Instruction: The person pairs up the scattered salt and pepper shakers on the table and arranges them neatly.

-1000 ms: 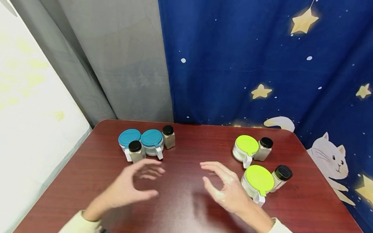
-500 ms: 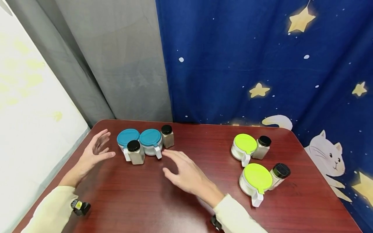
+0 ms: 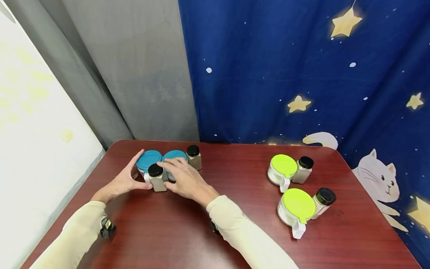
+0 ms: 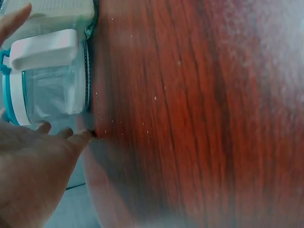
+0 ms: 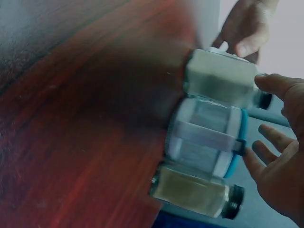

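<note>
My left hand [image 3: 121,184] curves loosely around the left side of a jar with a blue lid [image 3: 149,160]. In the left wrist view that clear jar [image 4: 52,95] shows its white handle, with the fingers beside it. My right hand [image 3: 189,180] reaches over a second blue-lidded jar [image 3: 174,154], covering much of it. Between the two thumbs stands a square seasoning bottle [image 3: 157,181] with a black cap; the right thumb is right at it in the right wrist view, and the fingers spread near the lid of the second jar [image 5: 204,142].
Another black-capped bottle [image 3: 194,160] stands just right of the blue-lidded jars. On the table's right side are two green-lidded jars [image 3: 299,204] with white handles, each with a black-capped bottle [image 3: 303,170] beside it. Curtains [image 3: 242,74] hang behind the table [image 3: 235,224].
Both hands have moved in to the blue-lidded jars: the left first out to the far left, then back right; the right leftward across the table. The jars and bottles look unmoved.
</note>
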{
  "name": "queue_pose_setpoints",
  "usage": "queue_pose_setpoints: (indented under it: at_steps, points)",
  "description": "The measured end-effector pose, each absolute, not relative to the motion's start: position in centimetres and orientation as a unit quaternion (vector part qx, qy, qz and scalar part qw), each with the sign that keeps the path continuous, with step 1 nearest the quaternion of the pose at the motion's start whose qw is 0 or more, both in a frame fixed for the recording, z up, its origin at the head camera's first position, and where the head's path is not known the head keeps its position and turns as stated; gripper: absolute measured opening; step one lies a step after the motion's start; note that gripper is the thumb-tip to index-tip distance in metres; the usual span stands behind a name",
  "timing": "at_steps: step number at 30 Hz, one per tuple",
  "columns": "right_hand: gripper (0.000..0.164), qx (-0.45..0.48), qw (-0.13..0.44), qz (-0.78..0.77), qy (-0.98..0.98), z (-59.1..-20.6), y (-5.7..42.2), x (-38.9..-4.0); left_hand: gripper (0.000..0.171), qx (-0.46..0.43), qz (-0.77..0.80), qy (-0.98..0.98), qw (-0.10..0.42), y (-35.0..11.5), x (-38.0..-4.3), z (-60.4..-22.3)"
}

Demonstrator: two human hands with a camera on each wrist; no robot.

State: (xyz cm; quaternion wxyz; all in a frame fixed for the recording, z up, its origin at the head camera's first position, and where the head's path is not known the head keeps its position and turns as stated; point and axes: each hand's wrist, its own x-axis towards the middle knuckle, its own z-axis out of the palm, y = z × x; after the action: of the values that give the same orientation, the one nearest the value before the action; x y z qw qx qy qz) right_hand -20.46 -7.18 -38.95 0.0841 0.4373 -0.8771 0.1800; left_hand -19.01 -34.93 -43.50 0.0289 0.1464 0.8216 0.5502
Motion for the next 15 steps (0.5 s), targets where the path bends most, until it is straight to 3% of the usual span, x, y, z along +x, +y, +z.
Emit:
queue_pose_setpoints:
  at_steps: [6,11,15]
  points:
    - [0.057,0.445,0.135,0.09,-0.881,-40.4,-7.8,-20.5,0.111,0.166,0.514,0.842,0.007,-34.8,-19.0,-43.6]
    - [0.061,0.428,0.131,0.125,-0.886,-40.8,-8.4,-20.5,0.109,0.144,0.505,0.851,-0.011,-34.4,-18.9,-43.4]
    - [0.054,0.421,0.15,0.134,-0.885,-40.9,-8.7,-20.4,0.108,0.135,0.521,0.843,-0.022,-34.2,-18.8,-43.6]
